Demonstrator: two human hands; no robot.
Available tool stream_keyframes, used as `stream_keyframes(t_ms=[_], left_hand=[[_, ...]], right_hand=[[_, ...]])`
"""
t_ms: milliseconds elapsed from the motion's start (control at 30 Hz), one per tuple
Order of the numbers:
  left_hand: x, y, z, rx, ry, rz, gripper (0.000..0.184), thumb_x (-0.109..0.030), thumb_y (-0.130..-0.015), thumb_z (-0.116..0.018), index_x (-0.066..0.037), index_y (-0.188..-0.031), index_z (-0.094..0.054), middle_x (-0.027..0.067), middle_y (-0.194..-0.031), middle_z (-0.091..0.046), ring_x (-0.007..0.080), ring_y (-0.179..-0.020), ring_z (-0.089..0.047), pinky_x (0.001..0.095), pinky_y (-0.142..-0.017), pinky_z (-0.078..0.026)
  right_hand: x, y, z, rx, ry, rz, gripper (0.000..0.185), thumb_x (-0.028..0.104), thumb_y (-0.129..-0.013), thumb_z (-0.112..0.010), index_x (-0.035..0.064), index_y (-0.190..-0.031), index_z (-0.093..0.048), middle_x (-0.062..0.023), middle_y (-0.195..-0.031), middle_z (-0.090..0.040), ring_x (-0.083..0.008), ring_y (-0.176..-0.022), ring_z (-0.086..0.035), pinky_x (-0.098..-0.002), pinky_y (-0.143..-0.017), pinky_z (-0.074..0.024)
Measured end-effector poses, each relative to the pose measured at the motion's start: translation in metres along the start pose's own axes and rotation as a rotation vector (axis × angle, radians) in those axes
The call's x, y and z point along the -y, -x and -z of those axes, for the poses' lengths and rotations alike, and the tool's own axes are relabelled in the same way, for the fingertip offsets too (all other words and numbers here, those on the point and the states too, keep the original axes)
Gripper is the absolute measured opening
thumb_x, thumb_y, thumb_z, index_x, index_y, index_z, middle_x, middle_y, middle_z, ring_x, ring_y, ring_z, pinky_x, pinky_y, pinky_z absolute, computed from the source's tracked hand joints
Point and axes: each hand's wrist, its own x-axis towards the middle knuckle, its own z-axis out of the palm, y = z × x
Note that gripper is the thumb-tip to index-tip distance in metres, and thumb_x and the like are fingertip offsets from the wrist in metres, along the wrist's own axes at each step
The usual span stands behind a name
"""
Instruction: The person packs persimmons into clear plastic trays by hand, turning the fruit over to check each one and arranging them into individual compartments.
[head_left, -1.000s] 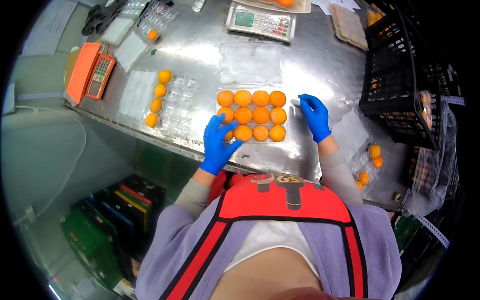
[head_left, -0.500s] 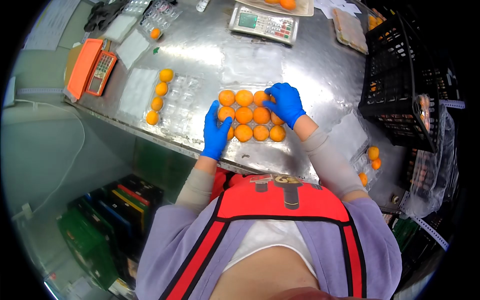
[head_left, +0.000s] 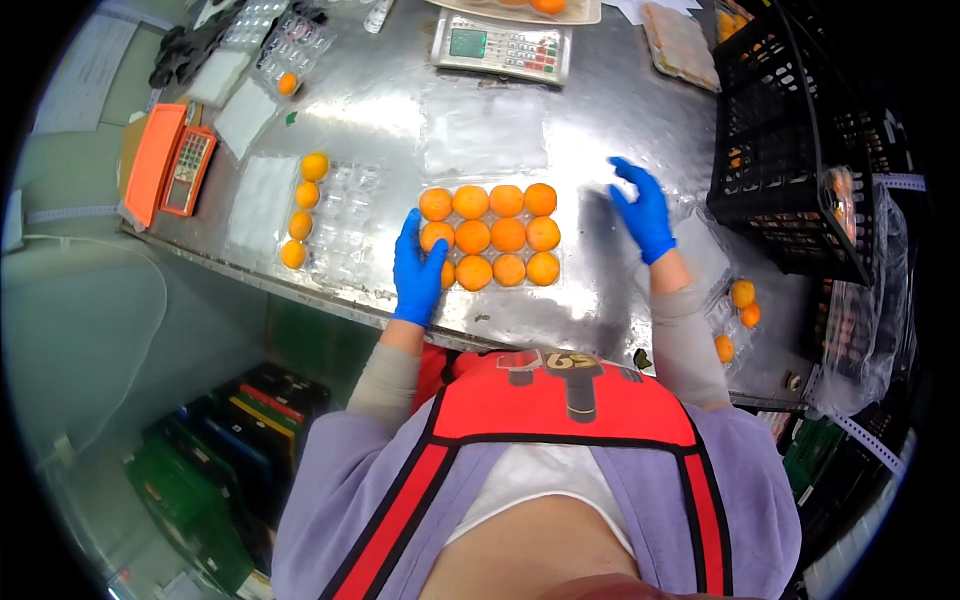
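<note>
A clear plastic tray (head_left: pixel 490 289) holds rows of oranges (head_left: pixel 508 236) on the metal table. My left hand (head_left: pixel 417 268), in a blue glove, rests at the tray's left edge with fingers and thumb apart around an orange there; part of the lower-left orange is hidden behind it. To the right of the tray, away from it, my right hand (head_left: pixel 643 212) hovers over the table, also in a blue glove. Its fingers are spread and nothing is in them.
Left of me lies another clear tray (head_left: pixel 345 220) with one column of oranges (head_left: pixel 304 222). A scale (head_left: pixel 502 48) stands at the back and an orange scale (head_left: pixel 170 165) at far left. Black crates (head_left: pixel 790 150) rise at right, near a few loose oranges (head_left: pixel 742 293).
My right hand has left the upper-right oranges and moved to the right, its fingers opening. My left hand stays at the tray's left edge. The whole view has shifted slightly.
</note>
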Motion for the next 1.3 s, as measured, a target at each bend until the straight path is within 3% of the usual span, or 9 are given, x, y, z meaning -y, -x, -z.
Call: stream_keyframes(t_ms=[133, 400, 567, 633, 733, 867, 1033, 1133, 1300], left_hand=[[-0.005, 0.000, -0.002, -0.027, -0.067, -0.045, 0.064, -0.011, -0.085, -0.062, 0.001, -0.138, -0.029, 0.0161, -0.141, -0.034, 0.0263, -0.130, -0.034, 0.0373, -0.106, -0.030], [-0.001, 0.004, 0.001, -0.009, -0.143, -0.101, 0.064, -0.014, -0.086, -0.061, 0.002, -0.139, -0.029, 0.0171, -0.141, -0.035, 0.0273, -0.130, -0.034, 0.0375, -0.106, -0.029], [0.001, 0.001, 0.001, -0.013, -0.179, -0.127, 0.064, -0.015, -0.086, -0.061, 0.000, -0.139, -0.029, 0.0178, -0.141, -0.035, 0.0275, -0.130, -0.035, 0.0367, -0.106, -0.030], [0.002, 0.000, 0.003, -0.001, -0.174, -0.119, 0.063, -0.015, -0.087, -0.060, 0.000, -0.139, -0.029, 0.0171, -0.140, -0.036, 0.0267, -0.129, -0.036, 0.0364, -0.105, -0.031], [-0.009, -0.005, 0.008, -0.016, -0.131, -0.031, 0.058, -0.017, -0.090, -0.056, 0.000, -0.140, -0.030, 0.0153, -0.140, -0.037, 0.0250, -0.128, -0.037, 0.0355, -0.105, -0.032], [0.003, -0.029, 0.023, -0.013, 0.012, 0.125, 0.052, -0.022, -0.093, -0.053, 0.000, -0.137, -0.036, 0.0146, -0.132, -0.046, 0.0209, -0.117, -0.047, 0.0324, -0.098, -0.039], [0.002, -0.042, 0.021, 0.129, -0.192, 0.236, 0.059, -0.036, -0.091, -0.055, 0.004, -0.133, -0.041, 0.0123, -0.126, -0.052, 0.0189, -0.112, -0.051, 0.0301, -0.092, -0.044], [0.001, -0.030, -0.001, 0.228, -0.246, 0.248, 0.055, -0.033, -0.091, -0.057, 0.000, -0.133, -0.043, 0.0076, -0.114, -0.057, 0.0123, -0.094, -0.056, 0.0237, -0.073, -0.048], [-0.005, 0.019, -0.053, 0.412, 0.122, 0.432, 0.058, -0.026, -0.091, -0.056, -0.003, -0.138, -0.030, 0.0034, -0.099, -0.056, 0.0090, -0.085, -0.053, 0.0219, -0.073, -0.047]], right_hand=[[0.036, 0.008, -0.051, 0.374, 0.102, 0.108, 0.025, 0.015, -0.073, -0.071, 0.0115, -0.097, -0.067, -0.0091, -0.101, -0.063, -0.0265, -0.094, -0.058, -0.0355, -0.085, -0.0467], [0.051, -0.008, -0.093, 0.503, 0.579, 0.381, 0.007, 0.014, -0.065, -0.063, 0.0083, -0.069, -0.061, -0.0083, -0.078, -0.059, -0.0291, -0.079, -0.057, -0.0394, -0.068, -0.0489], [0.034, 0.003, -0.099, 0.423, 0.487, 0.368, 0.007, 0.013, -0.066, -0.060, 0.0079, -0.070, -0.062, -0.0089, -0.075, -0.060, -0.0299, -0.076, -0.058, -0.0412, -0.066, -0.0486], [0.048, -0.001, -0.086, 0.516, 0.485, 0.168, 0.008, 0.009, -0.067, -0.059, 0.0067, -0.074, -0.062, -0.0103, -0.085, -0.063, -0.0315, -0.083, -0.059, -0.0409, -0.072, -0.0492], [0.043, 0.015, -0.049, 0.136, 0.278, 0.205, 0.011, 0.011, -0.071, -0.060, 0.0060, -0.080, -0.064, -0.0156, -0.097, -0.063, -0.0344, -0.093, -0.058, -0.0400, -0.081, -0.0477], [0.011, 0.065, 0.034, -0.009, 0.365, 0.066, 0.037, 0.006, -0.073, -0.060, 0.0089, -0.110, -0.058, -0.0139, -0.117, -0.056, -0.0337, -0.108, -0.051, -0.0401, -0.095, -0.0407], [-0.020, 0.176, 0.134, -0.232, 0.509, -0.117, 0.037, 0.009, -0.076, -0.063, 0.0046, -0.112, -0.057, -0.0141, -0.115, -0.056, -0.0323, -0.108, -0.052, -0.0400, -0.096, -0.0389], [-0.025, 0.231, 0.167, -0.297, 0.637, -0.201, 0.038, 0.012, -0.074, -0.065, 0.0037, -0.111, -0.057, -0.0150, -0.114, -0.057, -0.0337, -0.108, -0.052, -0.0409, -0.096, -0.0391], [-0.015, 0.251, 0.172, -0.216, 0.918, -0.166, 0.039, 0.013, -0.071, -0.066, 0.0042, -0.108, -0.059, -0.0178, -0.112, -0.057, -0.0383, -0.106, -0.052, -0.0442, -0.094, -0.0402]])
